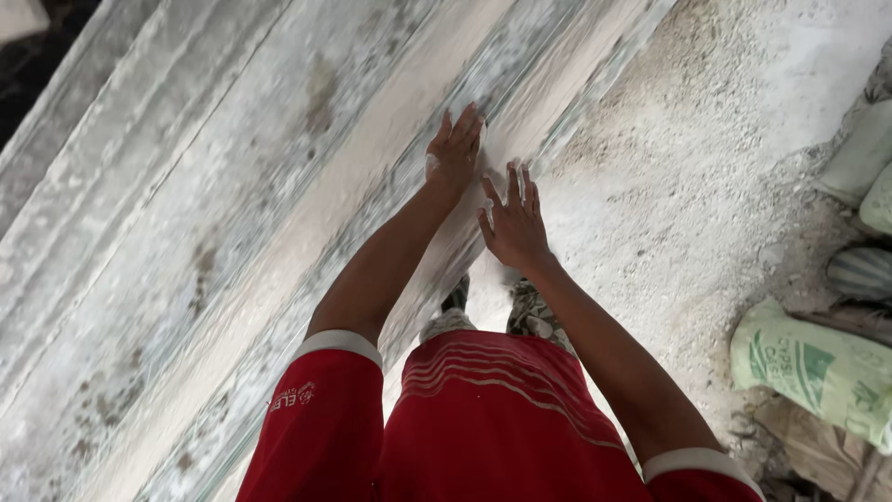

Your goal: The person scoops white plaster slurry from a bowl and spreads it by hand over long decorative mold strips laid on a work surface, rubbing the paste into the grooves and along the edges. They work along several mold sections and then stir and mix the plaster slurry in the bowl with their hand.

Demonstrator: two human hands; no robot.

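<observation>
2 bare hands lie flat near the upper middle of the frame, neither one gripping anything. The left hand (455, 149) presses palm down, fingers together and extended, on a long pale plaster moulding (307, 242) that runs diagonally from the lower left of the frame to the upper right. The right hand (513, 223) sits just beside and below it, fingers spread apart, over the moulding's right edge; whether its palm touches the surface cannot be told. The moulding shows parallel ridges and grey-green stains along its length. Below the hands, at the bottom centre, are the person's red shirt (492, 428) with white-trimmed sleeves and 2 dusty feet. A powdery white floor (706, 167) fills the upper right. Several green-and-white sacks (818, 372) lie at the right edge.
</observation>
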